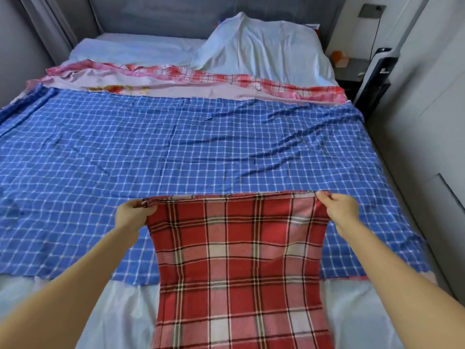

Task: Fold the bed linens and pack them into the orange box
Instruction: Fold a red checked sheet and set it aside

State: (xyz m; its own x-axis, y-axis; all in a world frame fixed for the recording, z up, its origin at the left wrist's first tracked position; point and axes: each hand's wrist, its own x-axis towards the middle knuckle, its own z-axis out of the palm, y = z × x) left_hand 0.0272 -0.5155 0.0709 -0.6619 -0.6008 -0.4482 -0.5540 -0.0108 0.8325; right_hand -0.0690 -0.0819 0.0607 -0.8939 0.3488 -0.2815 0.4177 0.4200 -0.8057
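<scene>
A red plaid cloth [239,263] hangs stretched between my hands over the near end of the bed. My left hand [134,214] grips its top left corner and my right hand [341,209] pinches its top right corner. Under it a blue checked sheet [176,147] lies spread across the bed. Behind that sheet lie a pale pink sheet [176,88] and a red-and-white checked linen [226,78]. A small orange box [339,59] stands on the nightstand at the far right.
A white pillow [261,44] leans on the grey headboard [201,13]. The white bed sheet [120,311] shows at the near edge. A dark nightstand [352,71] and a black-and-white device [377,74] stand at the right, beside a white cabinet [427,122].
</scene>
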